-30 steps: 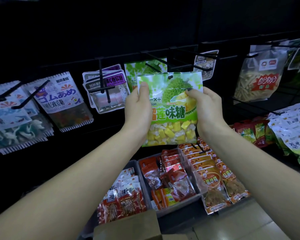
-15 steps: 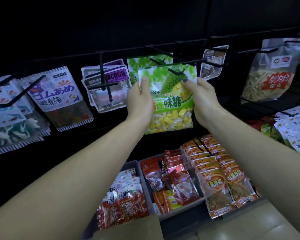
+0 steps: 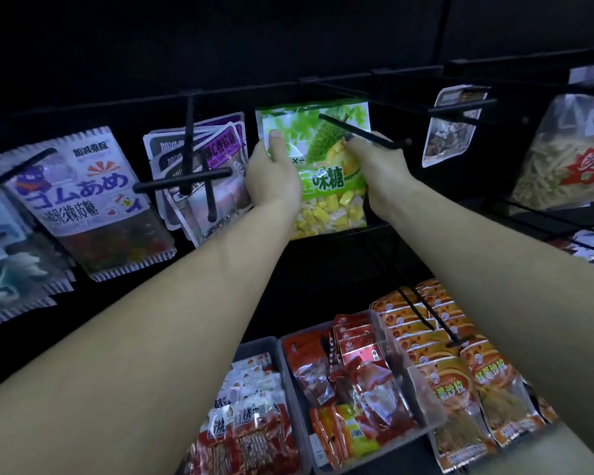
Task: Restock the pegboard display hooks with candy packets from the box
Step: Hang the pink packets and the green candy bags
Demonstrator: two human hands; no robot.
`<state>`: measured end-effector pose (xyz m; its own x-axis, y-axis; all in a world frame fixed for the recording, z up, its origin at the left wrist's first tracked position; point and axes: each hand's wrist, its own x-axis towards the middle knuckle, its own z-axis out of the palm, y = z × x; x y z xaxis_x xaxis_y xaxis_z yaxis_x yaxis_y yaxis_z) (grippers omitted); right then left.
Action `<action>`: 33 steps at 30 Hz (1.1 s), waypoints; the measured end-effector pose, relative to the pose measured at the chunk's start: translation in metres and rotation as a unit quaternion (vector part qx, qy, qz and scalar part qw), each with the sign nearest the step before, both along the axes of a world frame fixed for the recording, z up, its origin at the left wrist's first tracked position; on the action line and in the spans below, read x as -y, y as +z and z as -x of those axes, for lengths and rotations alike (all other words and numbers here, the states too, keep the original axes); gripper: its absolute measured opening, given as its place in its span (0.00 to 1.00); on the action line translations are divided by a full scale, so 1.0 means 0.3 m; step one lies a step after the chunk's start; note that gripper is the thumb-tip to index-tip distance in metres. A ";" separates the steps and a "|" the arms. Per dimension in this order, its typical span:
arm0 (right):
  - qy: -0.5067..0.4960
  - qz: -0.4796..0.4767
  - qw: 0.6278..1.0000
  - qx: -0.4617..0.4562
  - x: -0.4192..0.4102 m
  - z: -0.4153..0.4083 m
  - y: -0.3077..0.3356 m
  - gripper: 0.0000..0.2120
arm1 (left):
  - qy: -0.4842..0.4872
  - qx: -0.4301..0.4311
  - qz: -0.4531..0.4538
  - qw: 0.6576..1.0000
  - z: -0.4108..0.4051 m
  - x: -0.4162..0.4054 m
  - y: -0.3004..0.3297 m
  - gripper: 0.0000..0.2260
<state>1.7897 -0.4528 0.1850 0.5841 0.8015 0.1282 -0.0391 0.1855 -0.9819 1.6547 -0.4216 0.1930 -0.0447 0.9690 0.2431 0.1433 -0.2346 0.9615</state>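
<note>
Green durian candy packet sits upper centre of frame, held between both hands against the dark pegboard. Left hand grips its left edge, thumb pressed on the front face. Right hand pinches the right edge, fingers curled. A black hook crosses the packet's upper front, tip poking out past the right hand. Purple packets hang just left.

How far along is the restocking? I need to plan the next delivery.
Done: neighbouring hooks already carry gummy packets. In hand: the left hand and right hand grip a durian candy packet, the black hook passing through its top. Left: letting go; the box is out of view.
</note>
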 end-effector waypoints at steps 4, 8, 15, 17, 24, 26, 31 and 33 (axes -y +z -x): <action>-0.005 -0.003 1.000 0.008 -0.035 0.002 -0.017 0.05 | 0.005 -0.015 0.001 1.000 -0.006 -0.038 -0.003 0.22; -0.004 0.004 1.000 0.012 -0.019 0.002 -0.021 0.19 | 0.003 -0.067 0.022 0.998 0.000 -0.022 0.011 0.26; -0.039 0.100 0.992 0.064 0.130 0.044 -0.054 0.26 | -0.113 -0.124 0.161 0.973 0.053 0.090 -0.031 0.39; -0.048 0.128 0.988 0.074 0.202 0.066 -0.089 0.36 | -0.153 -0.156 0.179 0.959 0.086 0.144 -0.081 0.39; -0.009 0.195 0.977 0.081 0.515 0.259 -0.218 0.32 | -0.237 -0.309 0.253 0.886 0.339 0.359 -0.266 0.46; 0.013 0.219 0.972 0.082 0.591 0.334 -0.284 0.26 | -0.251 -0.342 0.260 0.868 0.428 0.445 -0.305 0.38; 0.098 0.294 0.949 0.065 0.739 0.536 -0.532 0.09 | -0.303 -0.443 0.243 0.808 0.674 0.634 -0.482 0.23; 0.156 0.345 0.923 0.076 0.796 0.617 -0.624 0.04 | -0.316 -0.489 0.223 0.781 0.769 0.692 -0.586 0.26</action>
